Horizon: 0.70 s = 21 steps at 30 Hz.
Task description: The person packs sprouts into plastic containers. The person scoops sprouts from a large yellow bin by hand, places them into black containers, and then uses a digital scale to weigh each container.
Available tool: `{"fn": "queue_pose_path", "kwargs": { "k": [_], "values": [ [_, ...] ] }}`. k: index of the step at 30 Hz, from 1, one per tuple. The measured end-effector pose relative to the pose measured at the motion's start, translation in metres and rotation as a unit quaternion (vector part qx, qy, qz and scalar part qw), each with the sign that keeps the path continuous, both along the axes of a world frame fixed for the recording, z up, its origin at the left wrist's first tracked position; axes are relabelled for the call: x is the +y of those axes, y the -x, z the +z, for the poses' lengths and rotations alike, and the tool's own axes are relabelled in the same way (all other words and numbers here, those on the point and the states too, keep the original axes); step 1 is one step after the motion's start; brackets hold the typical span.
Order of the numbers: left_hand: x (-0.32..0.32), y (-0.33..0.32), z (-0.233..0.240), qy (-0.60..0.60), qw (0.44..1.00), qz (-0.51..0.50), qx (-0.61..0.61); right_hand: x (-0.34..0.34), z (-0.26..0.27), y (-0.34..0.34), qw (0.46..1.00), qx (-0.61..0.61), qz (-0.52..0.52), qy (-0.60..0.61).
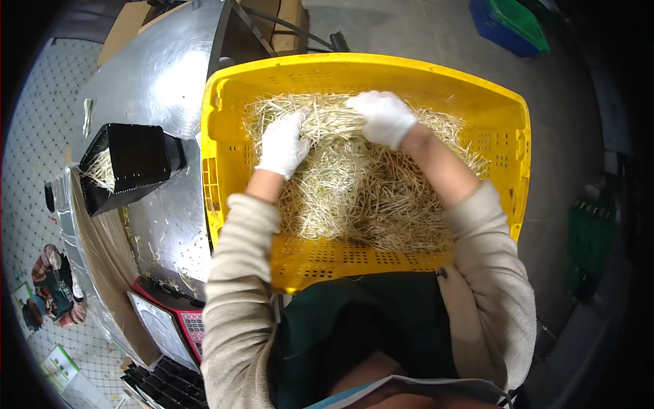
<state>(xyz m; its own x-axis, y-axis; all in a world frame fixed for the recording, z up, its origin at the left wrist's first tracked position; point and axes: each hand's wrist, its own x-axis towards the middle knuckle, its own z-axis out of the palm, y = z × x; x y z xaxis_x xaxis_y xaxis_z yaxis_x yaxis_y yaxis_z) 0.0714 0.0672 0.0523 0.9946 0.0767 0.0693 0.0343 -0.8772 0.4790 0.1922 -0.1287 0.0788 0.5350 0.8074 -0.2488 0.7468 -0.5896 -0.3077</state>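
Note:
A large yellow perforated plastic crate (357,60) stands before me, holding a thick mat of pale, thin, straw-like stems (332,199). My left hand (283,143), in a white glove, grips the left end of a loose bundle of these stems (334,122) near the crate's far side. At the bundle's right end is my right hand (383,118), also gloved in white. Its fingers are curled around the stems and slightly blurred. The stems in the bundle lie roughly crosswise between both hands. Parts of the fingertips are hidden among the stems.
Left of the crate, a metal table (153,102) carries a tilted black plastic tray stack (138,158) with stems at its opening. Nearer me are a red weighing scale (176,317) and black trays (166,381). A person (59,286) is farther left. A blue-green bin (508,25) stands on the floor.

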Motion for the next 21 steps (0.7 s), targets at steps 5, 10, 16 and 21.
{"fn": "queue_pose_path", "kwargs": {
  "k": [5, 10, 16, 21],
  "values": [
    [0.006, 0.047, 0.024, -0.247, 0.947, -0.103, 0.176, -0.059, 0.024, 0.020, 0.998, 0.039, 0.050, 0.007],
    [0.040, 0.067, 0.025, -0.156, 0.849, -0.111, 0.492, -0.077, 0.024, 0.005, 0.995, 0.082, -0.059, 0.003],
    [-0.003, 0.069, -0.034, -0.241, 0.934, -0.117, 0.236, -0.062, -0.041, 0.112, 0.973, -0.073, 0.205, 0.082],
    [0.014, 0.066, -0.004, -0.044, 0.942, 0.013, 0.332, -0.059, 0.011, 0.113, 0.949, 0.148, 0.168, 0.220]
  ]
}}
